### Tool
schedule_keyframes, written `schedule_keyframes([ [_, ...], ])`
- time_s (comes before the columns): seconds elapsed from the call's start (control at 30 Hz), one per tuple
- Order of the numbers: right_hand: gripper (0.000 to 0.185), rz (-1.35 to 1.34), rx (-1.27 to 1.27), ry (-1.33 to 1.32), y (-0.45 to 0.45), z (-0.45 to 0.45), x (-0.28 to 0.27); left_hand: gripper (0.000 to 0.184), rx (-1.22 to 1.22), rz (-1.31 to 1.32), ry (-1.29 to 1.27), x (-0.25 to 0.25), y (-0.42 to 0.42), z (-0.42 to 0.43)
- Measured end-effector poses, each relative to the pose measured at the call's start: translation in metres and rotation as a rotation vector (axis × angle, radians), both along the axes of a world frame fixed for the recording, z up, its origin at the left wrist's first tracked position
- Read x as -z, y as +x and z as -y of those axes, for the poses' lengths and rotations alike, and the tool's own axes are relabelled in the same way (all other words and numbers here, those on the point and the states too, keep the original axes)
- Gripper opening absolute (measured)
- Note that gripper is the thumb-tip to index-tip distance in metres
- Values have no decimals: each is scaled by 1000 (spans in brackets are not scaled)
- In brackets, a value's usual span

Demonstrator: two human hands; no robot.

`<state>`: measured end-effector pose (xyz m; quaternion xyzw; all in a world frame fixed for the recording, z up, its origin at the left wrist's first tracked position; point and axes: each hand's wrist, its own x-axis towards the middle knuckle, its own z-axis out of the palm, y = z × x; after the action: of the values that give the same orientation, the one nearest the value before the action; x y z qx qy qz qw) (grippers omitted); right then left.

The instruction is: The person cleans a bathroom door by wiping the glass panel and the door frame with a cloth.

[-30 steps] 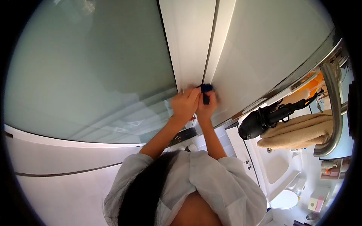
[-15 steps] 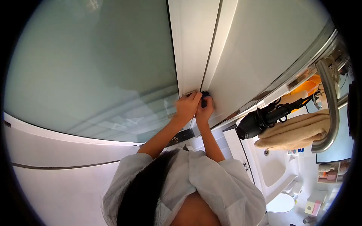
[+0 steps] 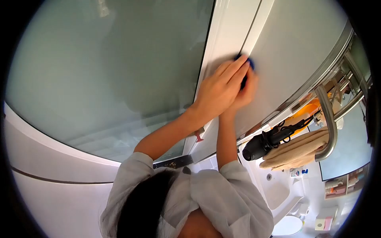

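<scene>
A small dark blue object (image 3: 251,62) with a rounded edge is pressed against the seam of the white door frame (image 3: 226,31). Most of it is covered by my fingers, so I cannot make out its kind. My right hand (image 3: 248,93) wraps around it from the right and below. Coming over from the left, my left hand (image 3: 218,89) rests its closed, lengthened fingers on top of it; the thumb is hidden. Below my left forearm, a small reddish hook-like piece (image 3: 199,137) sticks out from the frame.
A frosted glass panel (image 3: 119,71) fills the left side. To the right, a black hair dryer (image 3: 256,148) and a beige towel (image 3: 295,150) hang by a metal rail (image 3: 328,123). Beyond are a white sink (image 3: 278,194) and a toilet (image 3: 287,226).
Both hands have moved up along the frame and slightly right, with the dark blue object. The reddish piece on the frame has come into view beneath my left forearm.
</scene>
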<state>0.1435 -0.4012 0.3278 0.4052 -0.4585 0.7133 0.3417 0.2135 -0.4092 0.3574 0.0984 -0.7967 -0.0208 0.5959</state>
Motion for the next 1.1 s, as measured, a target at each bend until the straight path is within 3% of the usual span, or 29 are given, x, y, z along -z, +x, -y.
schedule_keyframes([
  [0.13, 33, -98, -13, 34, -1, 2, -38, 40, 101, -54, 9, -28, 5, 0],
  [0.2, 40, -189, 314, 175, -2, -1, -16, 40, 92, 8, -7, -19, 7, 3],
  [0.23, 40, -199, 329, 166, -3, -2, -3, 40, 105, -4, -17, -8, 7, 2],
  [0.3, 43, -46, 125, 404, 0, -10, 32, 39, 83, 108, 85, 19, 10, -4],
  [0.37, 40, 200, -150, 476, 8, -24, 57, 40, 152, 159, 149, 52, 19, -3],
  [0.43, 38, 474, -256, 423, 20, -23, 96, 40, 215, 202, 187, 84, 25, -2],
  [0.53, 36, 507, -93, 556, 17, -12, 198, 41, 254, 390, 336, 128, 37, -12],
  [0.57, 36, 500, -94, 545, 23, -16, 190, 42, 252, 385, 324, 135, 39, -12],
  [0.63, 35, 791, -550, 207, 26, -22, 149, 43, 252, 344, 281, 129, 36, -8],
  [0.67, 35, 763, -548, 196, 21, -21, 148, 44, 217, 348, 258, 124, 36, -7],
  [0.73, 34, 553, -262, 343, 15, -20, 146, 44, 219, 348, 240, 112, 36, -8],
  [0.77, 34, 525, -257, 324, 8, -14, 140, 44, 224, 325, 215, 101, 33, -6],
  [0.83, 32, -2, 174, 320, 12, -18, 105, 41, 279, 208, 187, 81, 31, -8],
  [0.93, 34, -131, 110, 77, 10, -11, 20, 42, 282, 42, 28, 18, 23, -6],
  [0.97, 35, -257, 370, 78, 0, -2, -4, 42, 269, -28, -49, -7, 22, -7],
  [1.03, 35, -274, 248, -139, 5, 0, -77, 43, 340, -158, -96, -61, 17, -7],
  [1.1, 34, -284, 318, -120, 18, 1, -137, 44, 376, -255, -111, -110, 18, -10],
])
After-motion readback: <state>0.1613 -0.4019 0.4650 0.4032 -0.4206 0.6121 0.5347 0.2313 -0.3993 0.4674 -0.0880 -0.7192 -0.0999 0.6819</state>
